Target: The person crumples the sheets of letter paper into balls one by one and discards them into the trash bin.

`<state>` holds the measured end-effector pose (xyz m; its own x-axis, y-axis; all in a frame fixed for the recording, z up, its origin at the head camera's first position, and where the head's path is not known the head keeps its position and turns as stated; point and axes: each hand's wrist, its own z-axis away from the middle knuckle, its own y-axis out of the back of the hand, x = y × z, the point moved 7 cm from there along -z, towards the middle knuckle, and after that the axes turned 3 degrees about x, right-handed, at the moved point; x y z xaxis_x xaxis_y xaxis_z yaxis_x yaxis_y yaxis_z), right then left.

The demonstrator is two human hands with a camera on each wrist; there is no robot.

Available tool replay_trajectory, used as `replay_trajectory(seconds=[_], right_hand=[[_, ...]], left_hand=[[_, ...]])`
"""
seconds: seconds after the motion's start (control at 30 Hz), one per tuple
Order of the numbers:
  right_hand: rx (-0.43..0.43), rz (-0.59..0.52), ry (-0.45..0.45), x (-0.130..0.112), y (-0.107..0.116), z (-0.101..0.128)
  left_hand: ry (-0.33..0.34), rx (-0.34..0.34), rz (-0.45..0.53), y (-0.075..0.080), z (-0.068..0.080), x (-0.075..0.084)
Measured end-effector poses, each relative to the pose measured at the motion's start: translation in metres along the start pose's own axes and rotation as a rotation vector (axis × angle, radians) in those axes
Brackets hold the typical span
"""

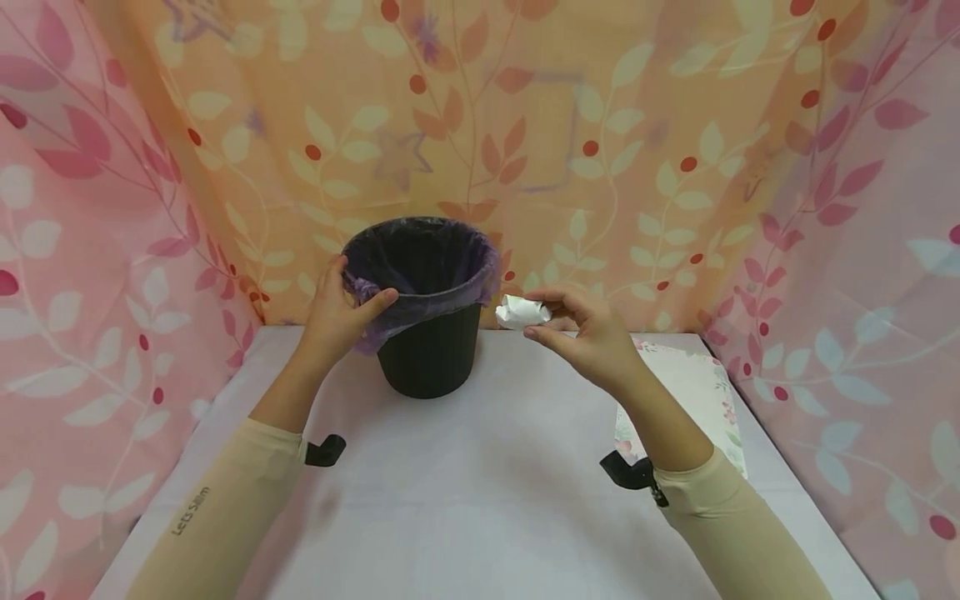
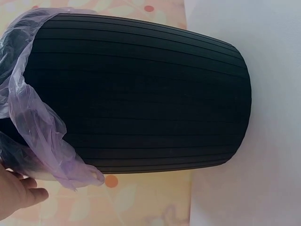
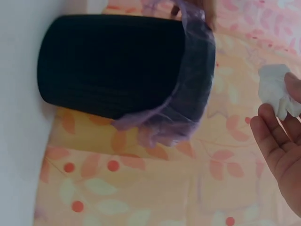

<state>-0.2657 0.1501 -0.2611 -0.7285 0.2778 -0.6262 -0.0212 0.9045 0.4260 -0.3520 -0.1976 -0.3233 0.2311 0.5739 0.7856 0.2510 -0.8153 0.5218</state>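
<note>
Black and ribbed, the waste bin (image 1: pixel 429 350) stands upright on the table (image 1: pixel 480 500), lined with a purple bag (image 1: pixel 375 321) folded over its rim. Your left hand (image 1: pixel 341 312) grips that rim, thumb over the liner. Your right hand (image 1: pixel 585 329) pinches a crumpled white paper (image 1: pixel 520 312) in its fingertips, held just beside the bin's rim, not touching it.

Black ribbed bin (image 2: pixel 141 94) filling frame, standing on white table (image 2: pixel 263 188); purple liner (image 2: pixel 42 136) draping over rim; left hand (image 2: pixel 16 195) touching liner edge.
</note>
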Motion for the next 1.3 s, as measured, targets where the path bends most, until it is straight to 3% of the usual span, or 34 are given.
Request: replay_trajectory(seconds=[0.3,0.63,0.87,1.3], right_hand=[[-0.083,0.092,0.108,-0.008,0.005,-0.041],[-0.161,0.155,0.113,-0.012,0.004,-0.094],[-0.211,0.202,0.018,-0.011,0.002,-0.128],[-0.265,0.264,-0.014,0.001,-0.014,-0.177]], left_hand=[[0.016,-0.006,-0.016,-0.001,0.003,-0.004],[-0.011,0.012,-0.017,-0.001,0.003,-0.002],[-0.017,0.025,-0.011,0.000,0.001,-0.001],[-0.021,0.019,0.002,-0.001,0.001,-0.001]])
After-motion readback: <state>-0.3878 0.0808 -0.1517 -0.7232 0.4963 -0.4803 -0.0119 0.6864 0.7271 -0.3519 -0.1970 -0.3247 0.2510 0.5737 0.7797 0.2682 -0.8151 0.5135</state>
